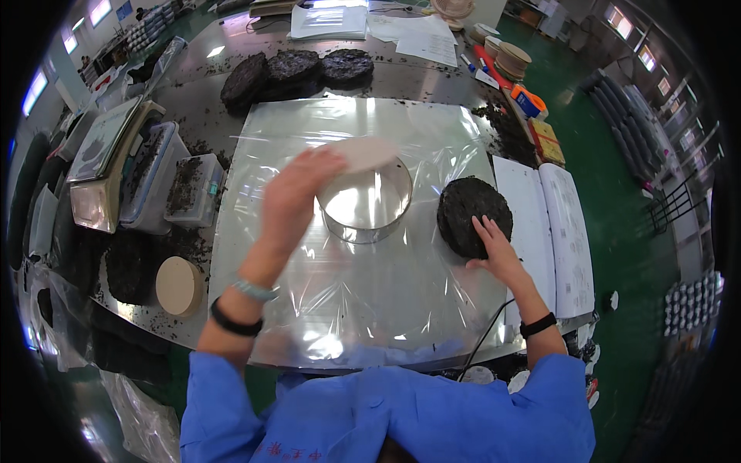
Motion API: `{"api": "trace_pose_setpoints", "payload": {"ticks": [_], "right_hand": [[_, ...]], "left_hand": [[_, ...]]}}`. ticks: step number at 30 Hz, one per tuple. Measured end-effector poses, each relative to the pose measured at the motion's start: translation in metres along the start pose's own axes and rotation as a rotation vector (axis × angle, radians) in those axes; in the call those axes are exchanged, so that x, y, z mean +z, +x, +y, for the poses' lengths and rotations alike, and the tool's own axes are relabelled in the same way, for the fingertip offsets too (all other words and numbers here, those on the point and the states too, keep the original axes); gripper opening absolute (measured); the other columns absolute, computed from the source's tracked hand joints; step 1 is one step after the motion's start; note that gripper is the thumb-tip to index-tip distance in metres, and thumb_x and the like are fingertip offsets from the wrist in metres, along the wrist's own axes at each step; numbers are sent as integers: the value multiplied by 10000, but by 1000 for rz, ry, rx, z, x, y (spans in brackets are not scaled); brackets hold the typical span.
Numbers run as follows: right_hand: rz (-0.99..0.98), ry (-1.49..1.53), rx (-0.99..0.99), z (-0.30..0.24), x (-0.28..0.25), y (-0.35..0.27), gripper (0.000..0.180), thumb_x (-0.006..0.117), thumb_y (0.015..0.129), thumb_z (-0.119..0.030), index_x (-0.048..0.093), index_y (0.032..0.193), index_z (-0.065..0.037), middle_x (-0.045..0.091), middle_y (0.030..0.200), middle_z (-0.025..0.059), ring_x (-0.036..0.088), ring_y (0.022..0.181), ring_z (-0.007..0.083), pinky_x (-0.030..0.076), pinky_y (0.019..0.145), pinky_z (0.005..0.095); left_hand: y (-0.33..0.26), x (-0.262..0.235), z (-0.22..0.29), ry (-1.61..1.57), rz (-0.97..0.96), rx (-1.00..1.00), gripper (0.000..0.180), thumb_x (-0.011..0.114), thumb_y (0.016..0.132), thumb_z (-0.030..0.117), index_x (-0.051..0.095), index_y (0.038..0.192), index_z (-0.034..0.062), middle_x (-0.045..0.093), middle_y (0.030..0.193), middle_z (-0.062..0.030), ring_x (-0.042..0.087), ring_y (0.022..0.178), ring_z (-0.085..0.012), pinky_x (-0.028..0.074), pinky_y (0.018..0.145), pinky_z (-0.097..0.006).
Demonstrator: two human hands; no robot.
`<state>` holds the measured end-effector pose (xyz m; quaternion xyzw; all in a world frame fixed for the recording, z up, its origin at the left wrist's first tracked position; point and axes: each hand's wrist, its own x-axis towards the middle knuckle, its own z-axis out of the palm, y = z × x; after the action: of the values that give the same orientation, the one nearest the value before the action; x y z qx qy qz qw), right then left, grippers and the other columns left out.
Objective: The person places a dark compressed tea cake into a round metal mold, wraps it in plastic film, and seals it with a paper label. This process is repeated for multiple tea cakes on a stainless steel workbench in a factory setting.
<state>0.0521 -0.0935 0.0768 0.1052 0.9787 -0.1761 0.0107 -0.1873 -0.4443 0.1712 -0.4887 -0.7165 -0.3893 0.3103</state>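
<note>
My left hand (297,185), a little blurred, grips the edge of a thin round pale wooden disc (364,154). The disc is over the far side of a shiny metal ring (364,234); I cannot tell whether the two touch. Through the ring shows the clear plastic sheet (309,285) spread over the work surface. To the right, my right hand (498,251) rests with fingers spread on the near right edge of a round dark pressed cake (472,212), which lies partly on the sheet beside an open book.
Several more dark cakes (293,68) lie at the back. A scale (116,170) and plastic tubs (193,193) stand at left, above another pale disc (179,285). The open book (567,239), an orange tape roll (528,102) and a yellow-red box (548,143) line the right edge.
</note>
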Motion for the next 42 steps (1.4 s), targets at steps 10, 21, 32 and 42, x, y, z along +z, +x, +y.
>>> {"api": "trace_pose_setpoints", "payload": {"ticks": [10, 21, 32, 42], "right_hand": [[692, 411, 148, -77, -90, 39, 336, 571, 989, -92, 576, 1309, 10, 673, 1159, 230, 658, 1074, 345, 485, 965, 352], [534, 454, -151, -116, 65, 171, 739, 748, 840, -184, 395, 1471, -32, 488, 1391, 260, 499, 1264, 404, 383, 1103, 428], [-403, -271, -364, -155, 10, 210, 1431, 960, 472, -401, 139, 1511, 140, 406, 1326, 326, 603, 1098, 454, 525, 946, 416], [-359, -535, -602, -121, 97, 235, 1284, 890, 500, -567, 390, 1316, 289, 267, 1501, 414, 424, 1280, 439, 525, 975, 359]], "left_hand": [[-63, 54, -14, -66, -484, -238, 339, 657, 872, 35, 719, 1187, 143, 712, 1199, -33, 637, 1192, -249, 420, 1138, -468], [-30, 41, -50, -220, -621, -516, 953, 904, 667, 322, 465, 1462, 33, 648, 1186, -129, 651, 936, -245, 548, 815, -342], [14, 89, -70, 208, -1285, -255, 1291, 934, 543, 495, 303, 1342, -299, 459, 1299, -376, 646, 1065, -400, 572, 867, -377], [-32, 135, -91, 338, -1486, -163, 1269, 895, 568, 552, 342, 1338, -292, 260, 1472, -453, 548, 1207, -465, 555, 936, -376]]}}
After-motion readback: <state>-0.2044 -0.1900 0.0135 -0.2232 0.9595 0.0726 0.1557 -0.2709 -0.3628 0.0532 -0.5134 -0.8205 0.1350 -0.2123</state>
